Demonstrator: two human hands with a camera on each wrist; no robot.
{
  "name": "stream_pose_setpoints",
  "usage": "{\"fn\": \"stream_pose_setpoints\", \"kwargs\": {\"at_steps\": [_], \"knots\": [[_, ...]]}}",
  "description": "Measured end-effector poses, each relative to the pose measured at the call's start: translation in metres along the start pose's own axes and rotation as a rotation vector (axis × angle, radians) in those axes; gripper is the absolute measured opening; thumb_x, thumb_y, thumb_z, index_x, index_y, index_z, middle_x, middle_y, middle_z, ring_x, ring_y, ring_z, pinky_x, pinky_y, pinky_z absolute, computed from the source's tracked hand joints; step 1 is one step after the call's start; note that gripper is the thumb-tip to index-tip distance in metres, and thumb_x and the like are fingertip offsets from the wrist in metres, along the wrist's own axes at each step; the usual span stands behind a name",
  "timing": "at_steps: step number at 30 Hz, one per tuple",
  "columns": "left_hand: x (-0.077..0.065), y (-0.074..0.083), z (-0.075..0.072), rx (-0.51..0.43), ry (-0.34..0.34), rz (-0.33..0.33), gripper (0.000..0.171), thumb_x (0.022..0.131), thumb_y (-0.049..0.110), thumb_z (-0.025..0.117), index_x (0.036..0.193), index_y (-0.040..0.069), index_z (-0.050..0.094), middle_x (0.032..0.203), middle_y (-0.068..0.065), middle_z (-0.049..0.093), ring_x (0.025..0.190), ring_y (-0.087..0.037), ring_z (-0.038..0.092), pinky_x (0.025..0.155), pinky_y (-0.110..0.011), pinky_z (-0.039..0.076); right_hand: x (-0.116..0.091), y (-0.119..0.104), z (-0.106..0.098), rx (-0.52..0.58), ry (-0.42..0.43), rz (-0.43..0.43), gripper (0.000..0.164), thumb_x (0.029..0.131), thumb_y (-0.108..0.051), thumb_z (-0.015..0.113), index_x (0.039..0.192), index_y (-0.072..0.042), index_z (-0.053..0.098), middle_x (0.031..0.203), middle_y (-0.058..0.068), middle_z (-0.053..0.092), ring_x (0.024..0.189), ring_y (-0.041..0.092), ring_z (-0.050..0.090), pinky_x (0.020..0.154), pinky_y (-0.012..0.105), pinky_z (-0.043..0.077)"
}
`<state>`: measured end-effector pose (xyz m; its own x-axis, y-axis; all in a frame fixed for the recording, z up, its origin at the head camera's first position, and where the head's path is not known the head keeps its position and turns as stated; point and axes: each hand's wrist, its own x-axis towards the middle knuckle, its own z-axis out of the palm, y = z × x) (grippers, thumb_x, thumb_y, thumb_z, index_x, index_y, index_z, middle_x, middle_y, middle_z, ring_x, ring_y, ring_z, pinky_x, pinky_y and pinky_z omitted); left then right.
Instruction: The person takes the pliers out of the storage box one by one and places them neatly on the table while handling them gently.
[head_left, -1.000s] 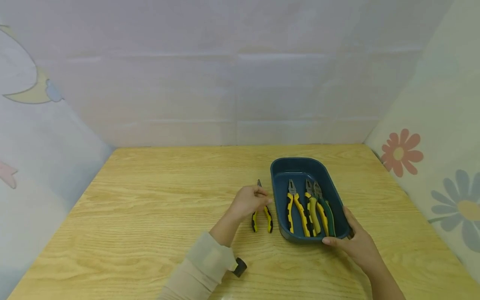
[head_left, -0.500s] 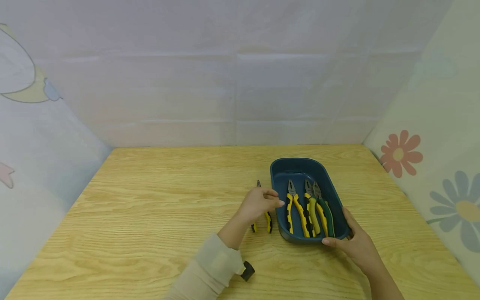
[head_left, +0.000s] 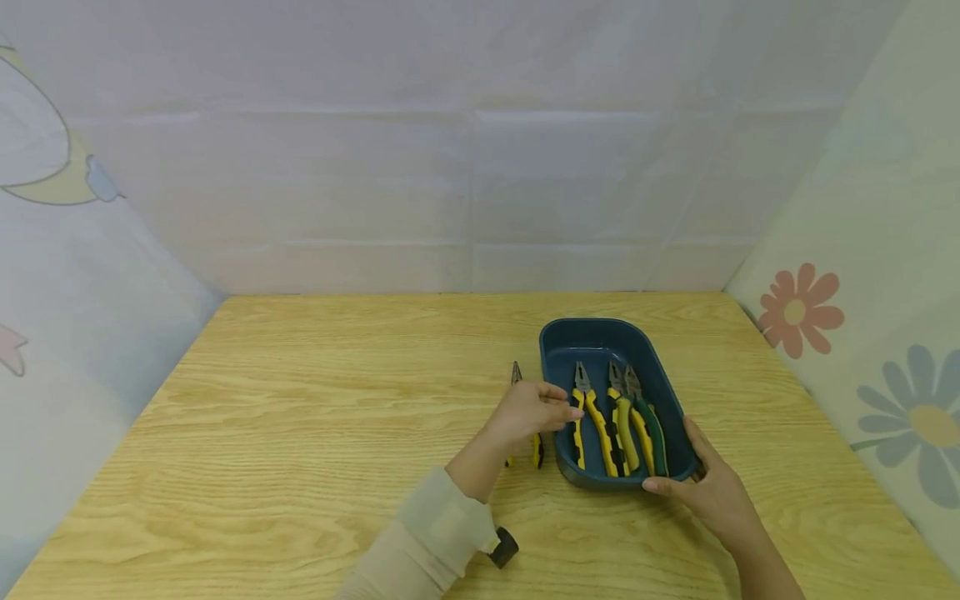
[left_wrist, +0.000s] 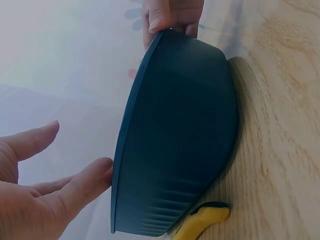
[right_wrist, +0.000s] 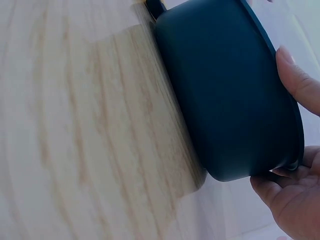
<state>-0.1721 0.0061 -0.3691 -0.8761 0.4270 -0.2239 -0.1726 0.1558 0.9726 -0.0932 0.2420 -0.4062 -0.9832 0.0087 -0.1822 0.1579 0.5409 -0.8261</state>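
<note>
A dark blue plastic bin (head_left: 603, 327) sits on the right part of the table. My right hand (head_left: 716, 492) holds its near right corner, thumb over the rim and fingers below. Over the bin's left rim hangs my left hand (head_left: 528, 410), thumb and fingers apart with nothing between them; the left wrist view shows a fingertip (left_wrist: 105, 165) right at the rim. Inside lie yellow-and-black pliers (head_left: 600, 425), a second pair (head_left: 616, 377) and green-handled pliers (head_left: 657, 442), overlapping. Left of the bin, long-nose pliers (head_left: 516, 372) lie on the table, partly hidden by my left hand.
The wood-grain table (head_left: 300, 417) runs back to a pale wall sheet (head_left: 480, 192). A flower-printed sheet (head_left: 862, 250) stands along the right side. A small black object (head_left: 504, 547) shows by my left cuff.
My left hand has moved right, from over the long-nose pliers to over the bin's left rim. The bin and my right hand have stayed put.
</note>
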Motion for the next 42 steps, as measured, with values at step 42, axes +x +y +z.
{"fn": "stream_pose_setpoints", "kwargs": {"at_steps": [42], "knots": [[0.029, -0.004, 0.050, -0.087, 0.045, -0.209, 0.050, 0.074, 0.019, 0.069, 0.115, -0.002, 0.050, 0.093, -0.015, 0.060, 0.086, -0.030, 0.058, 0.084, -0.045, 0.039, -0.001, -0.001, 0.001, 0.026, 0.003, -0.037, 0.101, 0.075, -0.022, 0.068, 0.136, -0.017, -0.012, 0.140, 0.019, -0.009, 0.122, 0.045, 0.011, 0.091, 0.056, 0.021]]}}
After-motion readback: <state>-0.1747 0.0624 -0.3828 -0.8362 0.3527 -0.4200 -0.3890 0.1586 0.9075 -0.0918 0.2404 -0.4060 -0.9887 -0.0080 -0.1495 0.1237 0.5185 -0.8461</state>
